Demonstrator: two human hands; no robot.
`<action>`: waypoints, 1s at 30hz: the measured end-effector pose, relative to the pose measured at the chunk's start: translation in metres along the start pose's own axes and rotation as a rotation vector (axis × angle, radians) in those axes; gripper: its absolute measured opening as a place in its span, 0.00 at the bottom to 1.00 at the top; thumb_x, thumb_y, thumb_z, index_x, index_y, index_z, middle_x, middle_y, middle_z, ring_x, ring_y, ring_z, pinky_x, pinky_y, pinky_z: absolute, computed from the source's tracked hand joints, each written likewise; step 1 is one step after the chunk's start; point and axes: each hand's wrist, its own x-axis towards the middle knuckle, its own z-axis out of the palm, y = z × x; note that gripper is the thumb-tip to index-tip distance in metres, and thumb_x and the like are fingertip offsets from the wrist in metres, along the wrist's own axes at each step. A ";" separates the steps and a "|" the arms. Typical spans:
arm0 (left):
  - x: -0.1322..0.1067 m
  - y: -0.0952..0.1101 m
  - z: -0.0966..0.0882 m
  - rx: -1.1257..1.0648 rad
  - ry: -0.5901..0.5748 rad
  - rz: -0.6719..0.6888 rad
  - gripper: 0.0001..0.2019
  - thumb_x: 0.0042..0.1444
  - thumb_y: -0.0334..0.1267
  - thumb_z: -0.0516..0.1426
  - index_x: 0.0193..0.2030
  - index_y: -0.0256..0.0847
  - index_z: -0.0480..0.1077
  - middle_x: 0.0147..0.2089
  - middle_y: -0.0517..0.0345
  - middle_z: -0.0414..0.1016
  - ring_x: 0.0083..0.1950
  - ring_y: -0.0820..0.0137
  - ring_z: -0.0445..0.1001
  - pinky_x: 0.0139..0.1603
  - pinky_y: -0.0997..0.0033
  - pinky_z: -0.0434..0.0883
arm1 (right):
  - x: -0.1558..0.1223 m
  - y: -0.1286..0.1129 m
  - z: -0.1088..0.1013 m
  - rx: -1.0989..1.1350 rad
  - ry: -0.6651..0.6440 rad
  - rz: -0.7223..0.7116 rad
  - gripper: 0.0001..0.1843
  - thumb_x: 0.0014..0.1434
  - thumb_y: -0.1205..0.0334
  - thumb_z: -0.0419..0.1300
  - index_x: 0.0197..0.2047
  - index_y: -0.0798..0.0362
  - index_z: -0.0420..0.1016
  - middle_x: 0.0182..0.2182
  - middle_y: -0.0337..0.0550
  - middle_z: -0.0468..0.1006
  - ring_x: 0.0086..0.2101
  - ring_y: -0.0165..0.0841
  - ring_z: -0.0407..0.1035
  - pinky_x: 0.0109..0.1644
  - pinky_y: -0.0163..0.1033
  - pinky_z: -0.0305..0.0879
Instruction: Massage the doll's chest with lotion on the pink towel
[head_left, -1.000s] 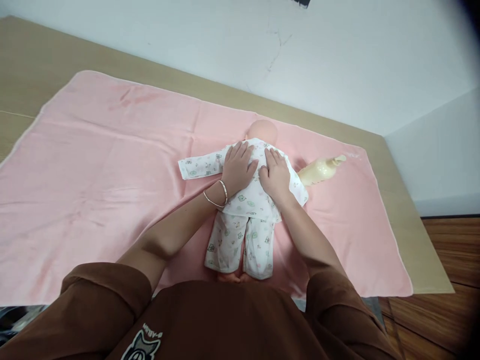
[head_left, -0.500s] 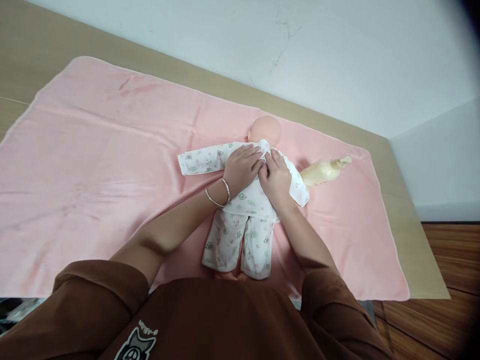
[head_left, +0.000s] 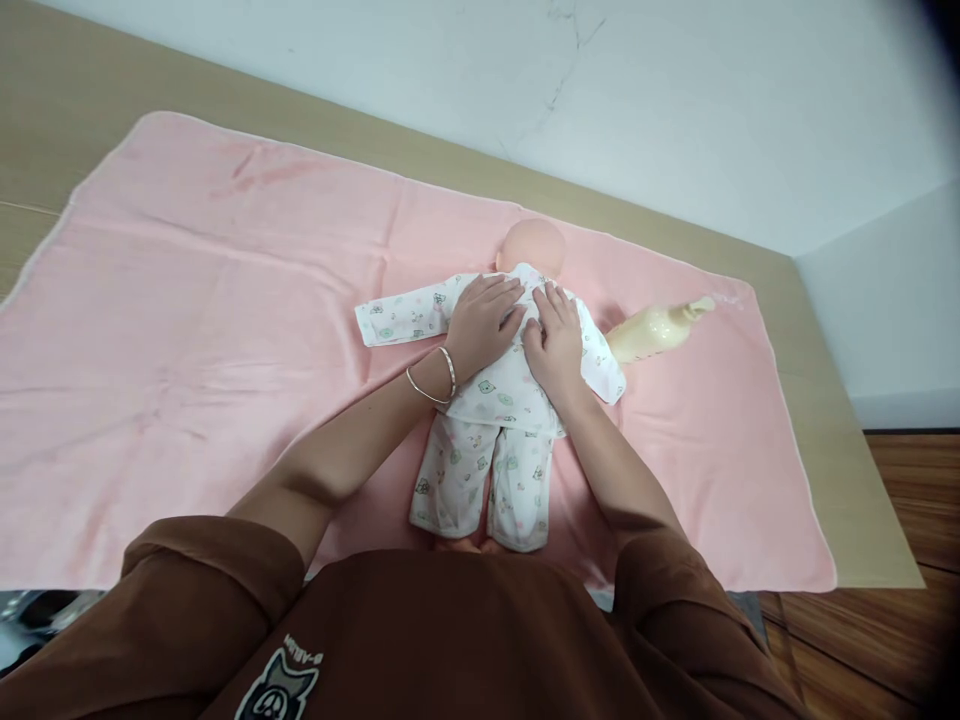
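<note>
A baby doll [head_left: 528, 244] in a white printed top and trousers [head_left: 484, 485] lies on a pink blanket [head_left: 210, 290], head towards the wall. My left hand [head_left: 480, 325], with two bangles at the wrist, rests flat on the doll's chest with fingers stretched out. My right hand [head_left: 556, 345] lies flat beside it on the chest, fingers also extended. One bare doll arm [head_left: 654, 330] sticks out to the right of the top; the left sleeve [head_left: 401, 315] lies stretched out to the left.
The blanket covers a tan wooden table [head_left: 840, 430] set against a white wall [head_left: 675, 100]. A wooden floor [head_left: 907, 560] shows at the right. My brown sleeves and shirt fill the lower part of the view.
Both hands stay on the doll's chest; their fingers pinched together at the top's front half a second ago and now lie flatter and spread.
</note>
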 end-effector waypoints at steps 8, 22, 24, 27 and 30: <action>-0.006 0.003 0.001 0.038 0.108 -0.049 0.13 0.65 0.41 0.54 0.49 0.41 0.76 0.56 0.50 0.80 0.61 0.59 0.74 0.66 0.51 0.68 | -0.007 -0.006 0.000 0.029 0.105 0.056 0.25 0.65 0.57 0.47 0.60 0.54 0.73 0.63 0.51 0.72 0.66 0.42 0.62 0.72 0.56 0.55; -0.008 0.004 -0.003 0.007 0.060 -0.086 0.16 0.67 0.44 0.49 0.51 0.43 0.75 0.59 0.49 0.78 0.64 0.59 0.71 0.69 0.48 0.66 | -0.010 -0.007 0.000 0.024 0.135 0.109 0.23 0.67 0.54 0.48 0.58 0.51 0.75 0.60 0.50 0.75 0.64 0.43 0.65 0.70 0.58 0.60; -0.006 0.001 -0.002 0.002 0.025 -0.103 0.19 0.67 0.47 0.49 0.57 0.43 0.72 0.64 0.48 0.73 0.69 0.57 0.66 0.72 0.46 0.61 | -0.007 -0.006 -0.001 -0.002 0.079 0.112 0.26 0.68 0.53 0.48 0.64 0.52 0.69 0.65 0.51 0.69 0.67 0.45 0.60 0.71 0.60 0.56; -0.003 -0.005 0.001 0.003 -0.038 -0.100 0.25 0.67 0.53 0.48 0.64 0.44 0.66 0.71 0.48 0.65 0.75 0.53 0.56 0.75 0.43 0.53 | 0.001 -0.001 -0.002 -0.025 -0.053 0.088 0.31 0.68 0.52 0.47 0.71 0.53 0.56 0.72 0.53 0.54 0.72 0.50 0.44 0.72 0.66 0.47; 0.000 -0.010 0.002 0.018 -0.090 -0.084 0.28 0.66 0.57 0.48 0.67 0.45 0.64 0.72 0.47 0.62 0.76 0.50 0.53 0.75 0.39 0.49 | 0.007 0.002 -0.003 -0.044 -0.107 0.060 0.33 0.69 0.49 0.48 0.73 0.51 0.51 0.74 0.53 0.50 0.73 0.52 0.40 0.72 0.68 0.44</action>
